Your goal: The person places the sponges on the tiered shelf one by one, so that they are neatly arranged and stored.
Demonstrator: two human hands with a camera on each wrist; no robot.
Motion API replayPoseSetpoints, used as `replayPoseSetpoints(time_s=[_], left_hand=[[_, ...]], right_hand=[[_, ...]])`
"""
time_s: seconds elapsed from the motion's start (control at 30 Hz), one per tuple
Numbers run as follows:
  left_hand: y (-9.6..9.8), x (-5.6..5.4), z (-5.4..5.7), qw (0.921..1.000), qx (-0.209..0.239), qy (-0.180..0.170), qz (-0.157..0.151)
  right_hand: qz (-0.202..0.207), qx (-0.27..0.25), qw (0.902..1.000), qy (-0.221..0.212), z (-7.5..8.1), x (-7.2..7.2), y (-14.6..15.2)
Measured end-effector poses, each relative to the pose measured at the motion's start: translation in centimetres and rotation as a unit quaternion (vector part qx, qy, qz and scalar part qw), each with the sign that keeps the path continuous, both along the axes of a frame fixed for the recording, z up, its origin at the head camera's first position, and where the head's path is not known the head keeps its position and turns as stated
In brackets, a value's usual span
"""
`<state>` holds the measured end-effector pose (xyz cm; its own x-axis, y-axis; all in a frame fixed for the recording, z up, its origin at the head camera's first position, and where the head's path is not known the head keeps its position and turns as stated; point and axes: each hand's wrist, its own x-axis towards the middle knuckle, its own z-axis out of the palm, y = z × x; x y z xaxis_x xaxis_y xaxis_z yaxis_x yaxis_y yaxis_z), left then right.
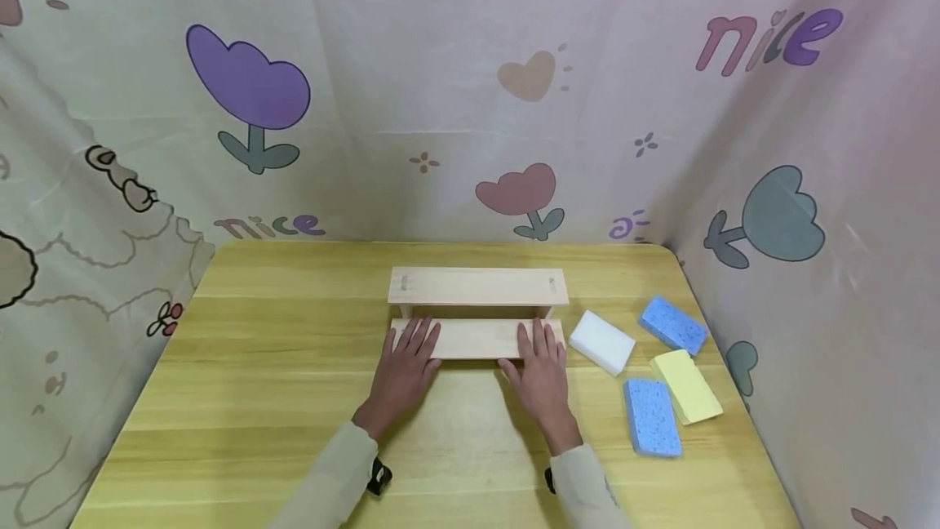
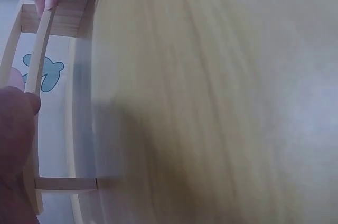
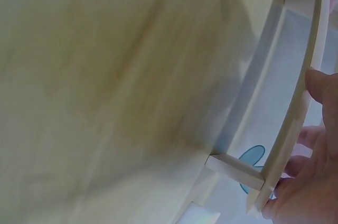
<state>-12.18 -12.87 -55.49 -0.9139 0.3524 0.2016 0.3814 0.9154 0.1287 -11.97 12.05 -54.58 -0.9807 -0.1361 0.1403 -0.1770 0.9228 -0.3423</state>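
A small two-tier wooden shelf point(image 1: 477, 286) stands near the middle of the table, its higher board behind the lower one. My left hand point(image 1: 404, 370) rests on the left end of the lower board point(image 1: 477, 339), fingers stretched forward over its top. On the right end lies my right hand point(image 1: 542, 374) in much the same way. Each thumb touches the board's front edge, as the right wrist view shows for the right thumb point(image 3: 317, 84). A short leg point(image 2: 66, 183) under the board appears in the left wrist view.
To the right of the shelf lie a white sponge point(image 1: 602, 342), a blue sponge point(image 1: 673, 325), a yellow sponge point(image 1: 686, 387) and a second blue sponge point(image 1: 653, 417). The yellow one touches the nearer blue one. Patterned cloth point(image 1: 396, 88) hangs behind and beside the wooden table point(image 1: 279, 398).
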Motion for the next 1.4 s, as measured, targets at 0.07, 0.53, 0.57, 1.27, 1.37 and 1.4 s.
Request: replayPoseSetpoints(time_s=[0.07,0.53,0.57,1.27,1.37,1.4], left_hand=[[0.0,0.3,0.0,1.0,0.003,0.003,0.002],[0.0,2.0,-0.4,0.9998,0.016,0.007,0.01],[0.0,2.1,-0.4,0.9998,0.016,0.002,0.01],[-2.0,2.9,0.4,0.9813,0.182,0.06,0.019],[-2.7,2.9,0.5,0.969,0.231,0.077,0.042],[-2.9,2.8,0.5,0.9658,0.243,0.075,0.052]], right_hand=[[0.001,-0.003,1.0,-0.001,-0.1,0.3,0.0],[-0.003,-0.008,1.0,0.005,-0.1,1.7,-0.1],[-0.005,-0.007,1.0,0.004,-0.1,1.8,-0.1],[0.005,-0.014,0.9999,-0.003,0.1,2.1,-0.1],[0.007,-0.015,0.9999,-0.004,0.2,2.0,-0.1],[0.007,-0.014,0.9999,-0.005,0.2,2.0,-0.2]])
